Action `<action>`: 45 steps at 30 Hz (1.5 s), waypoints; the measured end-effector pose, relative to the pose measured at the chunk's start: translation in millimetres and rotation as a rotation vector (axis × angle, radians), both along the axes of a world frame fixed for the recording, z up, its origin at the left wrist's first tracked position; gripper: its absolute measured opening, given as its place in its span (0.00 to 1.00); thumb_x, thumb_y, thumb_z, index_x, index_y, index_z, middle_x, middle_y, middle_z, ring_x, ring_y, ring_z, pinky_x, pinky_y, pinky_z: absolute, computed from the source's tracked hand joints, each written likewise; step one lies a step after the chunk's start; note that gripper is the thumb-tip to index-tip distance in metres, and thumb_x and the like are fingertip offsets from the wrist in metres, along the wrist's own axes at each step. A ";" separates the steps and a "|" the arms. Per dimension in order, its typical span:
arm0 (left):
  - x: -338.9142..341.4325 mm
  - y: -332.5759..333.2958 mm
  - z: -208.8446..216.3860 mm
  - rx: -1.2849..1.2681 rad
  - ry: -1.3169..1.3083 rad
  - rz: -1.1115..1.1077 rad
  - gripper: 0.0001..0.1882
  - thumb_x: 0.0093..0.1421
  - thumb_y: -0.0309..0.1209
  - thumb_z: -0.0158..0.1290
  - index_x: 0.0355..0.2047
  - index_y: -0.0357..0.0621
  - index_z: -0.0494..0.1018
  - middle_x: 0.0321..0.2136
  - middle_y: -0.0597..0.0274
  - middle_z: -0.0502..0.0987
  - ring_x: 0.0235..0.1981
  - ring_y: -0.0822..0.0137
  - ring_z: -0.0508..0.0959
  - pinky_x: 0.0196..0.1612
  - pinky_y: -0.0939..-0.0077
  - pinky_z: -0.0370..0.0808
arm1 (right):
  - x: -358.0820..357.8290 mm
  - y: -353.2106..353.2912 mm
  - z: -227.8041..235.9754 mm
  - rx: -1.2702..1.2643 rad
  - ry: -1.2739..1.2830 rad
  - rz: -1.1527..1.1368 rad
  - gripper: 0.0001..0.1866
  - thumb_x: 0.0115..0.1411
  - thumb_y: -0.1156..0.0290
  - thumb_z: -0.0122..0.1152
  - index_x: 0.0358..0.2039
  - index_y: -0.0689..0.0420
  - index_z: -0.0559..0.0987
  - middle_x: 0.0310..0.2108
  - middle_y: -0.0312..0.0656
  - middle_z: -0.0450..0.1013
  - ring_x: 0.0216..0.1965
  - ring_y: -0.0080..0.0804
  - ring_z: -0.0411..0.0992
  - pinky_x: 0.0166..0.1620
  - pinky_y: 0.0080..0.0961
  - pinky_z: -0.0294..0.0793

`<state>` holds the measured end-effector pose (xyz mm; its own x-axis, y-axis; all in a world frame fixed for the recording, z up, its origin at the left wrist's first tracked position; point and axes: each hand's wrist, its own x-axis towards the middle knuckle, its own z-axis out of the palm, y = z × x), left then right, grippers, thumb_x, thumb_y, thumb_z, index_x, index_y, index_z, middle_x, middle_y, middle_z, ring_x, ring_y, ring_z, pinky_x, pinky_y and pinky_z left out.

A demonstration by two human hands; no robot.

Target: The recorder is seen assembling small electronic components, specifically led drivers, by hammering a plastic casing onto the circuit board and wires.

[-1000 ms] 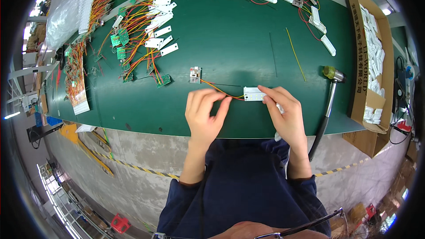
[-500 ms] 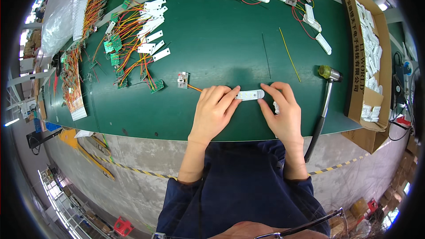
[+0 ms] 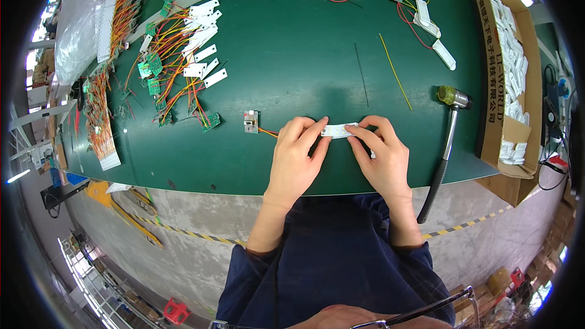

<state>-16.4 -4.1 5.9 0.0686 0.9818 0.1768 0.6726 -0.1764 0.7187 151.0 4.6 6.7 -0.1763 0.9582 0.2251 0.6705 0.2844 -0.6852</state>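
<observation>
Both hands, left (image 3: pixel 295 158) and right (image 3: pixel 381 158), now pinch the white strip (image 3: pixel 339 130) closer to the bench (image 3: pixel 292 55) front edge, its wires (image 3: pixel 268 132) drawn shorter.

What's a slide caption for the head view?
Both hands grip a white plastic strip on the green table.

The left hand (image 3: pixel 297 157) and right hand (image 3: pixel 382 157) have been drawn closer together over the white strip (image 3: pixel 339 130), now pinched at both ends beside the hammer (image 3: pixel 448 140).
</observation>
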 end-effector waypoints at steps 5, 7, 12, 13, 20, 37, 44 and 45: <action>1.5 -4.0 -2.8 -0.075 -0.081 0.000 0.17 0.50 0.24 0.59 0.42 0.38 0.75 0.31 0.60 0.70 0.31 0.61 0.72 0.37 0.69 0.69 | -1.1 0.6 -1.5 -0.008 0.034 -0.035 0.09 0.49 0.75 0.66 0.33 0.52 0.81 0.33 0.30 0.70 0.18 0.21 0.65 0.21 0.20 0.67; 4.1 -5.3 -3.6 -0.078 -0.089 0.019 0.16 0.50 0.23 0.59 0.42 0.38 0.75 0.31 0.60 0.70 0.31 0.61 0.72 0.37 0.69 0.69 | -0.6 0.9 -4.3 0.025 0.072 -0.041 0.09 0.49 0.75 0.66 0.33 0.52 0.81 0.32 0.30 0.70 0.18 0.21 0.65 0.21 0.20 0.67; 13.1 -4.7 0.9 -0.115 -0.156 0.150 0.12 0.50 0.23 0.59 0.38 0.38 0.75 0.31 0.59 0.70 0.32 0.61 0.73 0.36 0.69 0.70 | -0.9 0.7 -2.7 0.012 0.040 -0.036 0.08 0.49 0.75 0.66 0.32 0.53 0.81 0.32 0.31 0.70 0.18 0.21 0.66 0.21 0.20 0.67; 12.9 -5.0 -1.5 -0.068 -0.143 0.146 0.12 0.50 0.23 0.59 0.36 0.39 0.75 0.32 0.60 0.71 0.32 0.61 0.73 0.37 0.69 0.69 | -1.0 0.6 -2.1 0.006 0.008 -0.030 0.08 0.48 0.75 0.66 0.32 0.53 0.81 0.32 0.31 0.70 0.18 0.21 0.66 0.21 0.20 0.67; 7.6 -19.5 -11.0 0.330 0.452 -0.033 0.15 0.47 0.25 0.59 0.38 0.44 0.76 0.38 0.66 0.72 0.37 0.64 0.72 0.41 0.69 0.67 | -1.5 0.2 -5.5 0.072 -0.018 -0.020 0.08 0.48 0.75 0.66 0.31 0.53 0.82 0.32 0.31 0.70 0.18 0.22 0.65 0.20 0.20 0.67; 6.9 -23.0 -8.4 0.256 0.468 0.007 0.15 0.49 0.27 0.58 0.40 0.45 0.74 0.43 0.64 0.73 0.41 0.62 0.71 0.44 0.67 0.66 | -1.2 -2.0 -6.8 0.154 -0.124 0.028 0.10 0.44 0.77 0.65 0.31 0.52 0.81 0.35 0.33 0.70 0.21 0.24 0.69 0.21 0.20 0.69; -43.6 -19.9 -1.9 0.210 0.367 0.175 0.10 0.50 0.26 0.59 0.35 0.45 0.76 0.42 0.66 0.75 0.45 0.62 0.72 0.50 0.67 0.63 | -0.7 -2.4 -8.8 0.157 -0.118 0.013 0.11 0.44 0.77 0.65 0.31 0.51 0.81 0.34 0.33 0.70 0.19 0.23 0.67 0.20 0.20 0.67; -48.0 -19.9 -1.7 0.212 0.373 0.171 0.08 0.50 0.26 0.59 0.32 0.45 0.76 0.41 0.66 0.75 0.45 0.62 0.73 0.51 0.66 0.63 | -0.7 -2.3 -8.9 0.157 -0.121 0.014 0.11 0.44 0.77 0.65 0.31 0.51 0.81 0.34 0.33 0.70 0.19 0.23 0.66 0.20 0.20 0.66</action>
